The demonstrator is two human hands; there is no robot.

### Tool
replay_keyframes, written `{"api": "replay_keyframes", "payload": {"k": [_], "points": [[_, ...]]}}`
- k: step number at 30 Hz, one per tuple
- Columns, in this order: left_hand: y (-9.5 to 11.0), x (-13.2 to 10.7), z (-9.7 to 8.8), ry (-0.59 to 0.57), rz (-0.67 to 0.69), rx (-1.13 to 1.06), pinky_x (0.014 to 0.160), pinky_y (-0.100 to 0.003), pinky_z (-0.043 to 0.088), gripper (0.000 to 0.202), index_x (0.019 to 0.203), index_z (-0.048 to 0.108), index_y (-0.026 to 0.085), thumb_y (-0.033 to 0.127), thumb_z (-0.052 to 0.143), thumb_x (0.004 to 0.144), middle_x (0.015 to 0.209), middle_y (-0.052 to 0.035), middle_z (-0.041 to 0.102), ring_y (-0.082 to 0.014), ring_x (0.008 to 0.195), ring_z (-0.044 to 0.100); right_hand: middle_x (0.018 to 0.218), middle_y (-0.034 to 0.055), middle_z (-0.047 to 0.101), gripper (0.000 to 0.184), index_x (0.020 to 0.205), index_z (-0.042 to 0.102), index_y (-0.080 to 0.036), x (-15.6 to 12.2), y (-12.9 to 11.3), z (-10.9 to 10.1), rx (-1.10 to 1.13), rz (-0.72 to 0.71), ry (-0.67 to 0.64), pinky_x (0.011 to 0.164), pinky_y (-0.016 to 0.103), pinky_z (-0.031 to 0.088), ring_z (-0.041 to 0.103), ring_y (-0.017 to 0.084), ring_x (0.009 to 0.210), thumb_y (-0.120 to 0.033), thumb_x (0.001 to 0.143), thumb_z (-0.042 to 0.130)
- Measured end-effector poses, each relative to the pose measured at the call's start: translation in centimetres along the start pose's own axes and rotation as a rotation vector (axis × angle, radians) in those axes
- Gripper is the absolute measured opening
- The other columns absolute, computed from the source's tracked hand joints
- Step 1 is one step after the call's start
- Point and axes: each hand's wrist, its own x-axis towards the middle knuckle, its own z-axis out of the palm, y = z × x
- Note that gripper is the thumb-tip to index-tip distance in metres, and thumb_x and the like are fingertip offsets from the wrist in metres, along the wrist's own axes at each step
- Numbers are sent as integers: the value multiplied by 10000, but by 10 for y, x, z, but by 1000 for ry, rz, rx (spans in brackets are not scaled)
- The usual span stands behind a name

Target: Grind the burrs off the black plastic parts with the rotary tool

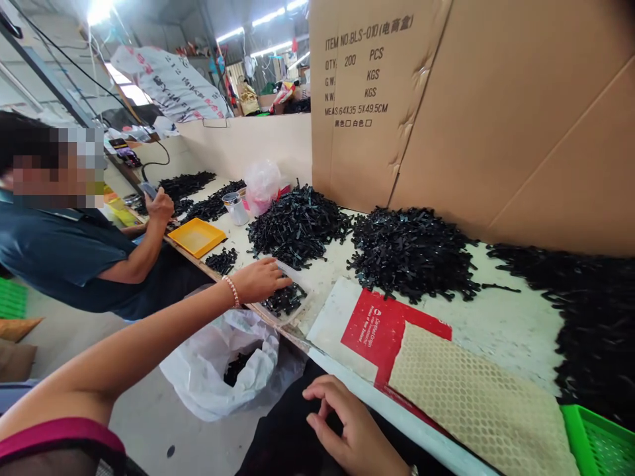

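Note:
My left hand, with a beaded bracelet at the wrist, reaches across to a shallow clear tray at the table's front edge. Its fingers are stretched over the back left part of the tray, and I see nothing held in them. Small black strip-like pieces lie inside the tray. Over my lap, in front of the table edge, my right hand is curved, thumb and forefinger apart with nothing between them. Below the tray, a white plastic bag stands open with black pieces inside.
Black pieces form heaps along the table. Nearer lie a red and white sheet, a honeycomb-patterned mat and a green basket. Large cardboard walls the back. A co-worker sits left by a yellow tray.

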Motion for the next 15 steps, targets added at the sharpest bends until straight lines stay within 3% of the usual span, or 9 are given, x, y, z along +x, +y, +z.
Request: {"api": "replay_keyframes", "payload": {"k": [4,8,12,15], "points": [[-10,10,4,14,227,-31,1123,-457,203,451,1097,622,382,43,481,836,1298,26,564,-180,1261,431,1075,36,544,278,1077,556,-227,2,3,3,-11,28,-58,795,273,463,545,126,770,-133,818,522],[-11,19,8,-30,314,-3,1126,-381,223,391,1066,647,364,75,481,862,1238,19,594,-152,1207,464,1035,24,559,284,1067,580,-228,3,10,5,-33,61,-125,761,265,457,542,123,749,-139,800,543],[-8,20,12,21,247,71,1063,-354,292,318,1177,606,275,233,526,873,1087,-61,622,-194,1069,511,1024,22,571,266,1055,595,-226,3,12,5,-44,81,-159,756,267,455,546,128,754,-158,800,557],[-3,13,14,91,54,38,974,-398,351,408,1286,527,214,342,473,902,1031,-97,603,-230,995,509,1005,23,582,258,1036,603,-219,3,13,6,-49,90,-154,753,270,459,552,130,750,-152,791,561]]}}
